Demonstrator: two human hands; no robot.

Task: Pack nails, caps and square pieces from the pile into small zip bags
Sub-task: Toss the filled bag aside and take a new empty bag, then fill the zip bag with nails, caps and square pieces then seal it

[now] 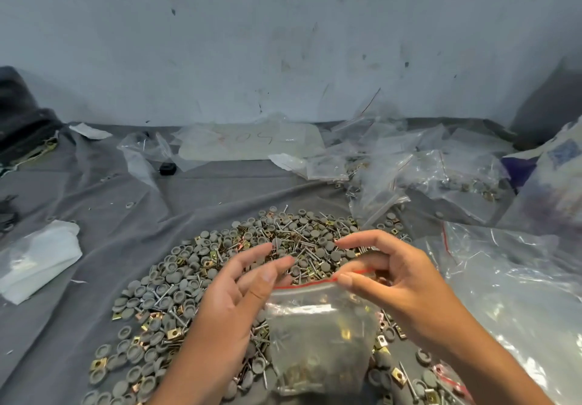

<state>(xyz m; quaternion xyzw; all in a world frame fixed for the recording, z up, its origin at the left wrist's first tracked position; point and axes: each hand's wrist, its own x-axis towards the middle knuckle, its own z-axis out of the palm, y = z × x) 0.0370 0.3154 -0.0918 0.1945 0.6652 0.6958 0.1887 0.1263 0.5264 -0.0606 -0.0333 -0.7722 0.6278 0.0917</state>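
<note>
Grey cloth (104,184) covers the bench, creased, running back to a scuffed pale wall (283,42).

Far left: dark bundle (22,121) against the wall; nearer, a folded white plastic sheet (37,259) lies on the cloth. A small black object (167,168) sits toward the back, beside clear empty bags (141,152).

Centre: the pile (195,278) of grey round caps, thin nails and brass-coloured square pieces is spread wide across the cloth, mixed together.

Left hand (239,294) is over the pile, fingers extended and relaxed, thumb touching the left corner of the small zip bag (321,335) at its red seal line. Grip reads as not closed; nothing held in the fingers.

The zip bag hangs upright between both hands, above the near edge of the pile, partly filled with caps, nails and square pieces, mouth upward.

Right hand (400,278) pinches the right end of the bag's top edge between thumb and curled fingers; index finger extends out over the pile.

Right side: loose heap of clear zip bags (409,165), some with contents, and a large crinkled plastic bag (519,294) at the near right.
</note>
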